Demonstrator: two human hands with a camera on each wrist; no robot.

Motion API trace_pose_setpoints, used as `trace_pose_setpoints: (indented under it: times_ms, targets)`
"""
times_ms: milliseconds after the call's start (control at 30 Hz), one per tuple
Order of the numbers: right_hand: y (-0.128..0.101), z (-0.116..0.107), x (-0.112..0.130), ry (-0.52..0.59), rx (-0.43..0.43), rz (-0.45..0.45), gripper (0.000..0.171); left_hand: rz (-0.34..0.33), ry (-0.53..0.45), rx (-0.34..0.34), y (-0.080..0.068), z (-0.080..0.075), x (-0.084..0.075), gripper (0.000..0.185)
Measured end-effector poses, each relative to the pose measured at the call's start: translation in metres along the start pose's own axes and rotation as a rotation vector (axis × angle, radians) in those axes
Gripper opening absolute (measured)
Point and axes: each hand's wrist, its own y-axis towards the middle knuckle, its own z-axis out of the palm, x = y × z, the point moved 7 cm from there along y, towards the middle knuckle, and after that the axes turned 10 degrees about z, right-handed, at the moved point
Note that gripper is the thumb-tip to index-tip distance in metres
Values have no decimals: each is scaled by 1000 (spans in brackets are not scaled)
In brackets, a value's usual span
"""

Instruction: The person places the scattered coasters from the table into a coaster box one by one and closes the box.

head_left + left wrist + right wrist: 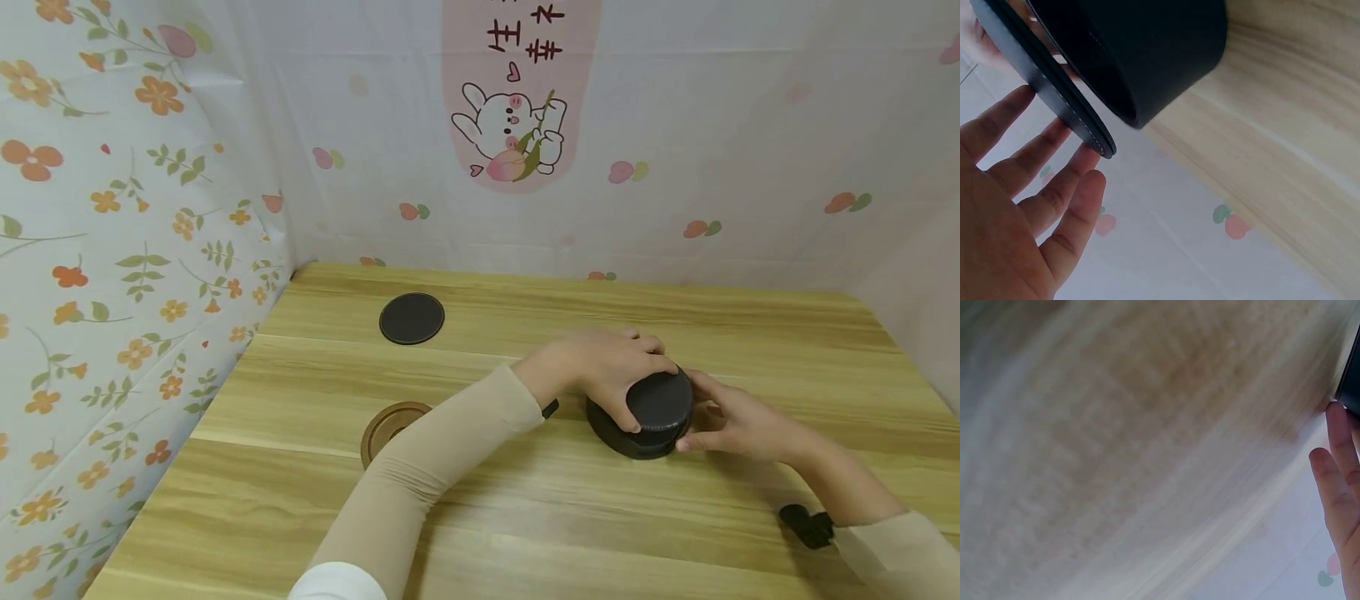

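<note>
My left hand (603, 371) pinches a black round coaster (660, 400) with a stitched edge, thumb on the near side and fingers on the far side. Beneath it stands a black round holder (637, 447). The left wrist view shows this holder (1172, 56) hollow, with the coaster (1054, 81) tilted across its mouth. On the holder's right side, my right hand (738, 421) grips with thumb in front and fingers behind. Only the fingers of the right hand (1341, 481) and a dark edge of the holder (1352, 378) appear in the right wrist view.
Another black round coaster (412, 318) lies flat at the back left of the wooden table (570, 525). A round brown wooden piece (386, 425) is partly hidden by my left forearm. Patterned cloth (360, 125) hangs behind the table and on its left.
</note>
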Motion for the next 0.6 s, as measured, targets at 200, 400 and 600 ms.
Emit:
trace_pose_setpoints:
  times_ms: [200, 400, 600]
  targets:
    - [1, -2, -2, 15, 15, 16, 92, 5, -4, 6, 5, 7, -3, 92]
    - [2, -2, -2, -5, 25, 31, 93, 4, 13, 15, 8, 12, -6, 91]
    - [1, 0, -2, 0, 27, 19, 94, -1, 0, 17, 7, 14, -7, 92]
